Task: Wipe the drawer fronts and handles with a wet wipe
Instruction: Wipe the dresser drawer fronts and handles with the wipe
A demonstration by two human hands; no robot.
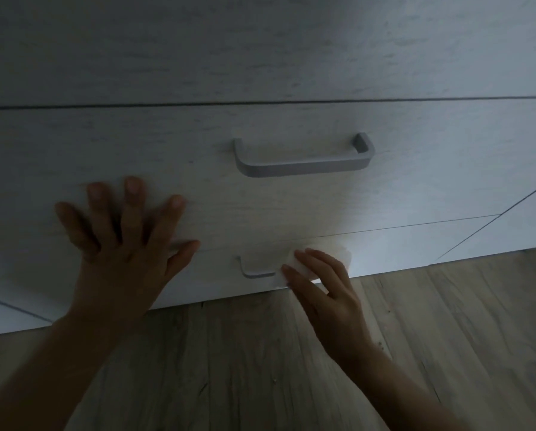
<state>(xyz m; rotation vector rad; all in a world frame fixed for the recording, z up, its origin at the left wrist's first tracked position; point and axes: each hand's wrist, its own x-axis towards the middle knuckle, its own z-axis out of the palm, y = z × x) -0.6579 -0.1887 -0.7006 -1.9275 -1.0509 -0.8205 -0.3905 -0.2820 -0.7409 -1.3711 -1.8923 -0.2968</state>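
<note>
A pale wood-grain chest fills the upper view. Its middle drawer front carries a grey bar handle. Below it, the bottom drawer front has a smaller grey handle, half covered by a white wet wipe. My right hand presses the wipe against the handle's right part with straight fingers. My left hand lies flat with spread fingers on the middle drawer front, left of the handles.
A top drawer front sits above a dark seam. Wood-look flooring spreads under the chest. A neighbouring cabinet panel angles away at the right. The scene is dim.
</note>
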